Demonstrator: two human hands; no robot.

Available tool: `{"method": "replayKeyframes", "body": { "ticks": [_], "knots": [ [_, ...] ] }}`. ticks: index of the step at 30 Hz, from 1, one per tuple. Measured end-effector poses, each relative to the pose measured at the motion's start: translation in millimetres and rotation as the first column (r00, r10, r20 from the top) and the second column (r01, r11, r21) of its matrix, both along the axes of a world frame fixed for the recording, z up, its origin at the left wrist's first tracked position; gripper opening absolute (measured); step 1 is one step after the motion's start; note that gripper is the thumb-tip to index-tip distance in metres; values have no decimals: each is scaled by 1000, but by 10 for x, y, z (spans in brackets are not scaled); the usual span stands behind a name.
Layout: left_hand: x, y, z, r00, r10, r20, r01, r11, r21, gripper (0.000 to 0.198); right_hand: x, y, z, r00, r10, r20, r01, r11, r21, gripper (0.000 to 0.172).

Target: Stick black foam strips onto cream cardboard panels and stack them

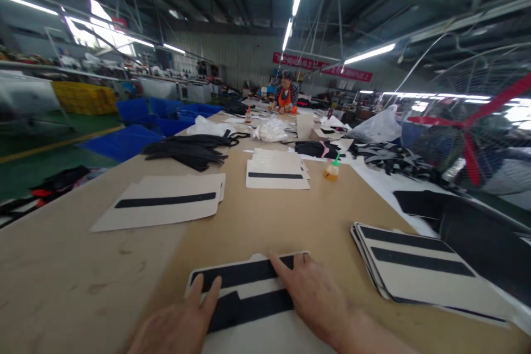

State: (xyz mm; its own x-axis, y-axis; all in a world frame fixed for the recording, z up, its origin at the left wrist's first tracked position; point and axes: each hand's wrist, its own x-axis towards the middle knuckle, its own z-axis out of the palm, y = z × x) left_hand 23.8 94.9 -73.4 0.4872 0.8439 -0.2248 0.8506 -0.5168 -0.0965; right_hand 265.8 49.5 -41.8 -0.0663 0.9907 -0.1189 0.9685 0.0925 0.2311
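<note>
A light board panel [257, 337] with two black strips lies right in front of me at the table's near side. On its left part rest the spread fingers of my left hand [178, 321], touching the upper black strip [236, 274]. My right hand [317, 296] presses on the panel's right part, thumb stretched apart from the other fingers. The lower black strip [265, 305] has an uneven upper edge near its left end, where a short black piece seems to overlap it. Both hands lie on the panel without gripping it.
A stack of striped panels [418, 271] lies at right. Single-striped panels [166, 202] and a smaller pile [276, 171] lie ahead, near a glue bottle [331, 170] with a green tip. Black strips [186, 149] lie farther off. A fan [468, 121] stands right; a co-worker [285, 94] is at the far end.
</note>
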Motion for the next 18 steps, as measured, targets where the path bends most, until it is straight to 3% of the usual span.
{"method": "replayKeyframes", "body": {
  "ticks": [3,6,13,18],
  "knots": [
    [182,-70,267,993,-15,-117,14,1000,-12,82,-134,-43,-65,988,31,152,-24,998,-51,79],
    [249,-92,344,992,-16,-126,17,1000,9,80,-133,-50,-138,987,30,157,-26,999,-31,79],
    [19,-73,259,998,3,-66,-6,999,-41,79,293,-171,-198,996,-24,-83,27,999,35,72],
    [-174,-100,112,995,4,96,-6,1000,22,74,752,-360,-286,979,-115,-166,132,987,93,65]
  ]
}}
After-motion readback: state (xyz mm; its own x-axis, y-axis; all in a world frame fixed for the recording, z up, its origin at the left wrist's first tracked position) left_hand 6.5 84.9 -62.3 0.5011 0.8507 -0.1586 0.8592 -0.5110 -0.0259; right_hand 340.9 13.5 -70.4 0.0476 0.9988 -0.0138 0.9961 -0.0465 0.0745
